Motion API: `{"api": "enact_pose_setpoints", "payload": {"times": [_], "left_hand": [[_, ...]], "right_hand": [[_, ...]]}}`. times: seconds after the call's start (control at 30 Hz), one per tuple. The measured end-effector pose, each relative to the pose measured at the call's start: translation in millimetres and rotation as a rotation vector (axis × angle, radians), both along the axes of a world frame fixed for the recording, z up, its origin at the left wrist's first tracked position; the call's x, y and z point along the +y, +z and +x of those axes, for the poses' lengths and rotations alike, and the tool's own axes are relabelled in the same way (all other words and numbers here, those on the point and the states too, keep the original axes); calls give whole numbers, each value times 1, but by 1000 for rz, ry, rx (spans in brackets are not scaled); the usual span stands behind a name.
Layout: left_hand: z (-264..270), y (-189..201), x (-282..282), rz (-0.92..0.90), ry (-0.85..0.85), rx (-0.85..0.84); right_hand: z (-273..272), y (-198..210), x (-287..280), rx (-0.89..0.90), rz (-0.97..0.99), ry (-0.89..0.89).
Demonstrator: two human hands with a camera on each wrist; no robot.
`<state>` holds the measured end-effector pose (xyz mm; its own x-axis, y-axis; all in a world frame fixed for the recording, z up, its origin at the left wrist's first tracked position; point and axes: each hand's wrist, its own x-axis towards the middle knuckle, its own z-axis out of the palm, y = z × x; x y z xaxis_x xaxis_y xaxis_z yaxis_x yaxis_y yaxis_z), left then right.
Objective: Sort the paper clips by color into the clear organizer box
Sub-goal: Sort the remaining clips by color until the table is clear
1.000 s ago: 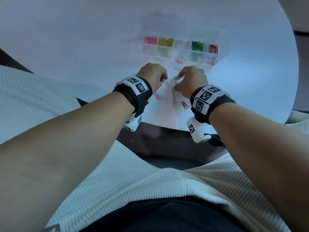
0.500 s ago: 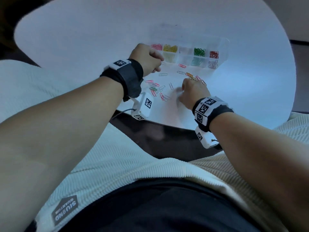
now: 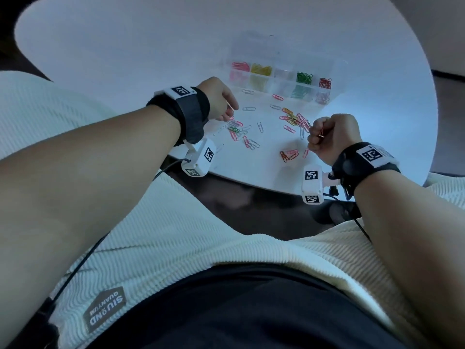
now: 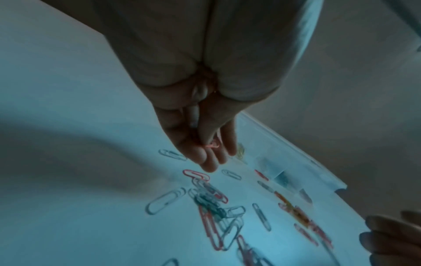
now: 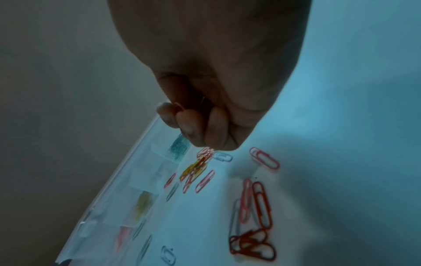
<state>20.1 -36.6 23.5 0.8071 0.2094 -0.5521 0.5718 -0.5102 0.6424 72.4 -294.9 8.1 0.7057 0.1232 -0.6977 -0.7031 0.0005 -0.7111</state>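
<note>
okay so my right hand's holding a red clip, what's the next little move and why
Probably carry the right hand to the organizer box's far-right compartment: it pinches a red clip, and the red clips sit there.

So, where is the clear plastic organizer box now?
In the head view, the clear plastic organizer box stands on the white round table, beyond the loose clips.

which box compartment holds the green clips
The fourth compartment from the left of the box, between the pale middle one and the red end one.
</note>
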Motion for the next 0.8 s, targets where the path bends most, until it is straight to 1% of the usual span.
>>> {"api": "enact_pose_setpoints", "payload": {"times": [0.1, 0.2, 0.23, 0.33, 0.37, 0.4, 0.5, 0.67, 0.8], "left_hand": [[3, 1, -4, 175, -22, -37], [8, -7, 2, 257, -70, -19], [8, -11, 5, 268, -70, -23], [6, -18, 8, 320, -121, -74], [5, -20, 8, 333, -161, -82], [4, -23, 8, 345, -199, -82], [0, -26, 6, 381, -254, -80], [-1, -25, 2, 404, -234, -80], [-1, -27, 0, 397, -210, -52]], "right_hand": [[0, -4, 1, -7, -35, 11], [4, -8, 12, -92, -152, 73], [5, -9, 17, -148, -234, 139], [5, -14, 25, -389, -677, 492], [4, -17, 25, -456, -792, 562], [3, -20, 24, -499, -861, 590], [0, -28, 19, -524, -936, 587], [1, -30, 19, -516, -941, 591], [5, -28, 28, -483, -1016, 631]]}}
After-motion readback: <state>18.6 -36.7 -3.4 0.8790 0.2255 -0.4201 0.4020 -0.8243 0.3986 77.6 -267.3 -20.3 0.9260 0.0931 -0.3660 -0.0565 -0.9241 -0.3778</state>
